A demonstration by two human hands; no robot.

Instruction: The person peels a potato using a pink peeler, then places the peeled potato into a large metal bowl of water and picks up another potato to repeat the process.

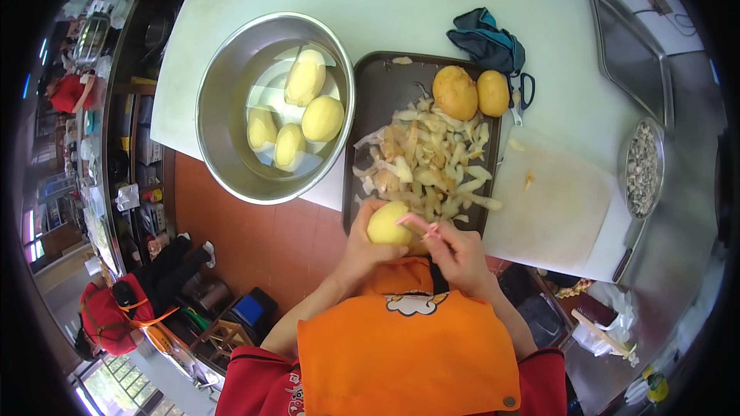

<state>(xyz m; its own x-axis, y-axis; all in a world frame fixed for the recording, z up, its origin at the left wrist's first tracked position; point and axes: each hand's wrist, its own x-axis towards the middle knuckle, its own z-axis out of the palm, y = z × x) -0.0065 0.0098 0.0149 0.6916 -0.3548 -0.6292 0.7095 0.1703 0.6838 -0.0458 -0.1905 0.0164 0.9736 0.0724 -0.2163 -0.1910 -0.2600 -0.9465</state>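
My left hand (370,242) grips a partly peeled potato (388,224) at the near edge of a dark tray (376,86). In my right hand (462,254) is a pink peeler (419,222), its head against the potato's right side. Potato peelings (433,162) are heaped on the tray. Two potatoes with skin on, a large one (455,92) and a smaller one (493,93), lie at its far right corner. Left of the tray, a steel bowl (214,144) holds several peeled potatoes (322,119) in water.
Scissors (520,98) and a dark cloth (488,40) lie beyond the tray's right corner. A cutting board (555,202), a bowl of chopped grey pieces (642,167) and a metal tray (630,52) are at right. Two people in red, one near (107,318), one far (70,92), are at left.
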